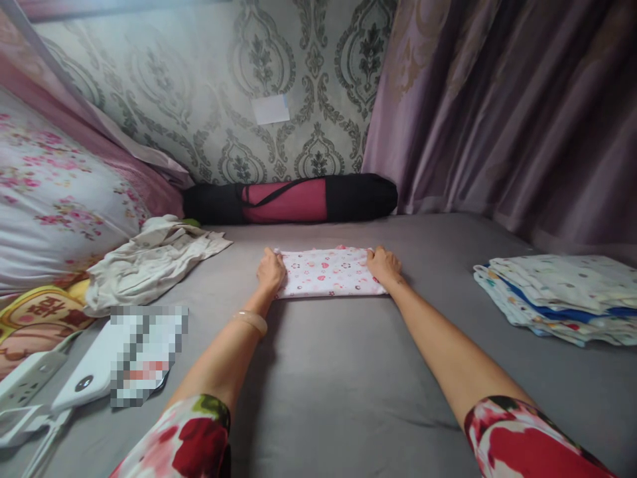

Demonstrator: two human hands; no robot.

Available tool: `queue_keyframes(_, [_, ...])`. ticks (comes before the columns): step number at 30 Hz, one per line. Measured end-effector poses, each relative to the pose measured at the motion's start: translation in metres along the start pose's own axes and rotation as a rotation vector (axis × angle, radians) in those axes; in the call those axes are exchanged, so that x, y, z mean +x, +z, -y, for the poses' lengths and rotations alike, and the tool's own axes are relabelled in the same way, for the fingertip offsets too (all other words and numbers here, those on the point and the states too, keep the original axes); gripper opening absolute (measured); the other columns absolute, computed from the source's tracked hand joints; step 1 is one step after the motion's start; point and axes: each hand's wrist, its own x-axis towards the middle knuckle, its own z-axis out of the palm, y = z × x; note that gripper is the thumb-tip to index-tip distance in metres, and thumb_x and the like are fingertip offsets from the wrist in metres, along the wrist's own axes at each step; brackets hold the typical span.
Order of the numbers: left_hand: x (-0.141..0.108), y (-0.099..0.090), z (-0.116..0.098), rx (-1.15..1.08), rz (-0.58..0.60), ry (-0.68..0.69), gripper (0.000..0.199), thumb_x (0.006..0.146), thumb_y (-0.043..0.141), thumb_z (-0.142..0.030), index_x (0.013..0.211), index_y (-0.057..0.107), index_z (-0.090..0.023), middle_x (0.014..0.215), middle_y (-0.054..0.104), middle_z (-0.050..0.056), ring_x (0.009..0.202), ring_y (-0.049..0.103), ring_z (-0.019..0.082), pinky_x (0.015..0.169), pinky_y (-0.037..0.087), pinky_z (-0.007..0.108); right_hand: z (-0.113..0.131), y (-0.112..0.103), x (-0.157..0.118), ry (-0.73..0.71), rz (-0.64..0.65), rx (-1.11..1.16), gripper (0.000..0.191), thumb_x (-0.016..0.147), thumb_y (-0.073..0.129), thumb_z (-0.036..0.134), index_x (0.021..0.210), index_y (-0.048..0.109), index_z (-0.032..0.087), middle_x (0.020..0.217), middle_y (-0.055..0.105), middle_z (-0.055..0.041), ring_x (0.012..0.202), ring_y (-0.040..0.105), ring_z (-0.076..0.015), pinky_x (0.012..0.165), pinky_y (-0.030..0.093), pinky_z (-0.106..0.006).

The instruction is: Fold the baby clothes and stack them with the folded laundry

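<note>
A white cloth with pink and red prints (331,272) is stretched flat between my hands, folded into a wide rectangle just above the grey sheet. My left hand (271,271) grips its left end with curled fingers. At the opposite end, my right hand (385,265) is closed on the right edge. The fingertips of both hands are partly hidden by the cloth and knuckles. A pale bangle (250,322) circles my left wrist.
On the grey bed sheet (338,385), folded cloths (562,292) are stacked at the right. A black and pink rolled bag (288,199) lies along the wall. To the left are a crumpled cloth (149,262), a floral pillow (60,192), a white device (92,372) and a power strip (32,375).
</note>
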Motion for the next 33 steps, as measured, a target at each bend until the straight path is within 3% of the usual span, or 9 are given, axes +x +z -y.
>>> queue_keyframes(6, [-0.006, -0.014, 0.001, -0.038, 0.055, -0.091, 0.037, 0.094, 0.041, -0.037, 0.118, 0.048, -0.01, 0.115, 0.064, 0.028, 0.105, 0.065, 0.037, 0.08, 0.047, 0.042, -0.012, -0.004, 0.014, 0.004, 0.102, 0.099, 0.045, 0.097, 0.035, 0.037, 0.116, 0.065, 0.009, 0.116, 0.067, -0.0225, 0.111, 0.063, -0.0299, 0.088, 0.047, -0.036])
queue_keyframes(11, [-0.026, -0.025, 0.004, -0.022, 0.081, -0.116, 0.044, 0.093, 0.043, -0.043, 0.121, 0.047, -0.01, 0.119, 0.062, 0.028, 0.107, 0.063, 0.037, 0.084, 0.047, 0.044, -0.018, -0.003, 0.016, -0.009, 0.108, 0.126, 0.044, 0.097, 0.036, 0.036, 0.109, 0.068, 0.009, 0.115, 0.068, -0.0222, 0.109, 0.064, -0.0292, 0.085, 0.047, -0.033])
queue_keyframes(16, [-0.047, -0.03, 0.005, 0.039, 0.086, -0.037, 0.042, 0.094, 0.041, -0.042, 0.124, 0.045, -0.013, 0.121, 0.062, 0.022, 0.11, 0.062, 0.033, 0.088, 0.047, 0.042, -0.017, -0.004, 0.006, -0.001, 0.058, 0.162, 0.041, 0.096, 0.037, 0.033, 0.114, 0.064, 0.009, 0.115, 0.067, -0.0209, 0.109, 0.064, -0.0294, 0.085, 0.047, -0.035])
queue_keyframes(20, [-0.051, -0.032, 0.002, 0.093, -0.026, 0.074, 0.039, 0.094, 0.043, -0.039, 0.12, 0.049, -0.011, 0.123, 0.058, 0.021, 0.114, 0.058, 0.031, 0.091, 0.046, 0.039, -0.01, -0.008, -0.006, -0.023, -0.031, 0.174, 0.038, 0.095, 0.036, 0.027, 0.119, 0.06, 0.009, 0.117, 0.065, -0.0206, 0.11, 0.062, -0.029, 0.088, 0.047, -0.036])
queue_keyframes(23, [-0.05, -0.029, -0.007, 0.137, -0.094, 0.226, 0.038, 0.094, 0.045, -0.037, 0.118, 0.052, -0.01, 0.12, 0.059, 0.019, 0.116, 0.056, 0.03, 0.096, 0.043, 0.037, 0.004, -0.009, -0.018, -0.124, -0.104, 0.134, 0.039, 0.095, 0.037, 0.025, 0.123, 0.056, 0.007, 0.125, 0.06, -0.0215, 0.116, 0.057, -0.0295, 0.094, 0.044, -0.038])
queue_keyframes(27, [-0.053, -0.016, -0.028, 0.133, -0.076, 0.414, 0.039, 0.095, 0.044, -0.035, 0.123, 0.051, -0.009, 0.125, 0.058, 0.018, 0.122, 0.052, 0.028, 0.103, 0.039, 0.036, 0.032, -0.001, -0.035, -0.348, -0.106, 0.078, 0.042, 0.097, 0.032, 0.026, 0.13, 0.052, 0.008, 0.137, 0.053, -0.0184, 0.127, 0.048, -0.0288, 0.106, 0.035, -0.043])
queue_keyframes(33, [-0.064, 0.004, -0.059, 0.125, 0.003, 0.497, 0.05, 0.098, 0.034, -0.033, 0.138, 0.042, -0.006, 0.146, 0.045, 0.016, 0.142, 0.03, 0.03, 0.115, 0.027, 0.044, 0.061, 0.014, -0.056, -0.547, 0.014, -0.002, 0.052, 0.099, 0.025, 0.03, 0.146, 0.038, 0.01, 0.157, 0.03, -0.0116, 0.146, 0.019, -0.0265, 0.117, 0.011, -0.053])
